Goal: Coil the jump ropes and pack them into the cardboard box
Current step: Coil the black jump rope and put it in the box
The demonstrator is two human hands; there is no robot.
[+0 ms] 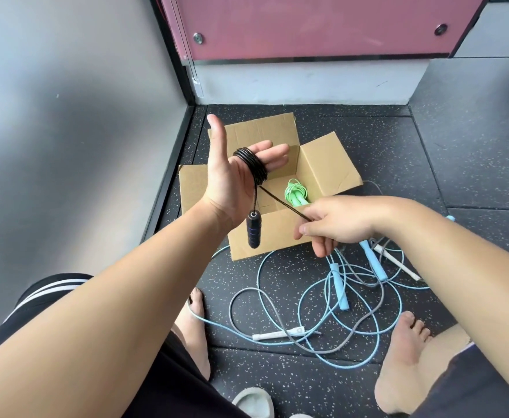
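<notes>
While black rope (250, 162) sits coiled round straight, spread fingers (274, 153) of L hand (232, 182), R hand (334, 224) pinches its cord; green rope (296, 193) lies in cardboard box (328, 164); blue rope (340, 294) & grey rope (272, 335) near, on floor (458, 164).

head view | worn on head | faces forward and down | close over floor (367, 140)
</notes>
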